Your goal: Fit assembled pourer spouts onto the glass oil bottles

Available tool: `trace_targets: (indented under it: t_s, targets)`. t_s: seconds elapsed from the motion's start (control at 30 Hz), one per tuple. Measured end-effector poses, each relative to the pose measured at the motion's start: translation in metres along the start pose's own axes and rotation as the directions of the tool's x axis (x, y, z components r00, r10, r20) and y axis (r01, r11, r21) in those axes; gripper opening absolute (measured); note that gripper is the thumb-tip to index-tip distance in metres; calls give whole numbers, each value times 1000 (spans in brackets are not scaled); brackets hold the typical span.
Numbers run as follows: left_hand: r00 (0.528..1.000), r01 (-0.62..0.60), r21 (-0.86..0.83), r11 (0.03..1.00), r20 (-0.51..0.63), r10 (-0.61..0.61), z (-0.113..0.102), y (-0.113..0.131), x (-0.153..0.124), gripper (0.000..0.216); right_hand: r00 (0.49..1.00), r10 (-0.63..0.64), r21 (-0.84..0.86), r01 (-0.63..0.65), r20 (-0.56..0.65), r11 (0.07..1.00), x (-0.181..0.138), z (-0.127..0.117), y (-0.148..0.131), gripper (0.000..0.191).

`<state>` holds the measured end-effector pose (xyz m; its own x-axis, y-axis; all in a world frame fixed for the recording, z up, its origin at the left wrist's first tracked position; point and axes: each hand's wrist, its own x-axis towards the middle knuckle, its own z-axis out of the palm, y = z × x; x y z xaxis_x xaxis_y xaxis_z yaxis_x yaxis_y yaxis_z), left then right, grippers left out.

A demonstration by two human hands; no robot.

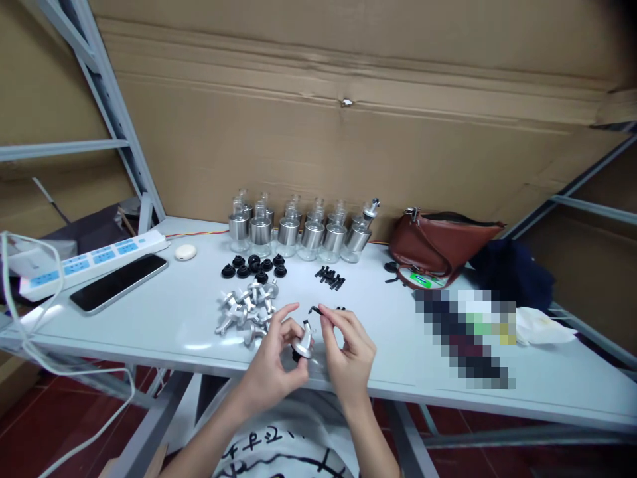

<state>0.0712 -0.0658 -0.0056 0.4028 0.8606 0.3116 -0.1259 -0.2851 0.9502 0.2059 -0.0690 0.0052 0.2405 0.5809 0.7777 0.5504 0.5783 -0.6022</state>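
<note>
My left hand (pixel 273 362) grips a silver metal pourer cap (pixel 303 343) over the table's front edge. My right hand (pixel 348 352) pinches a small black bent plug (pixel 315 310) just above the cap's spout. Behind my hands lies a heap of several more silver caps (pixel 246 307). Black rubber rings (pixel 253 265) and a small bunch of black plugs (pixel 330 277) lie farther back. A row of several glass bottles with steel collars (pixel 298 232) stands along the cardboard wall; the rightmost bottle (pixel 359 232) carries a pourer cap.
On the left of the white table (pixel 149 318) lie a phone (pixel 118 281), a power strip (pixel 89 259) and a small white oval object (pixel 185 251). A brown leather bag (pixel 438 245), dark cloth (pixel 512 272) and a blurred patch (pixel 465 335) occupy the right.
</note>
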Motion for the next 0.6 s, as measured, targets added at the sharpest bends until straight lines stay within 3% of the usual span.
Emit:
trace_targets:
  t_s: [0.23, 0.6]
  targets:
    - [1000, 11, 1, 1000, -23, -11, 0, 0, 0, 68, 998, 29, 6, -29, -53, 1000, -6, 0, 2, 14]
    - [998, 20, 27, 999, -62, -19, -1, -1, 0, 66, 1000, -21, 87, 20, 20, 996, -14, -3, -3, 24]
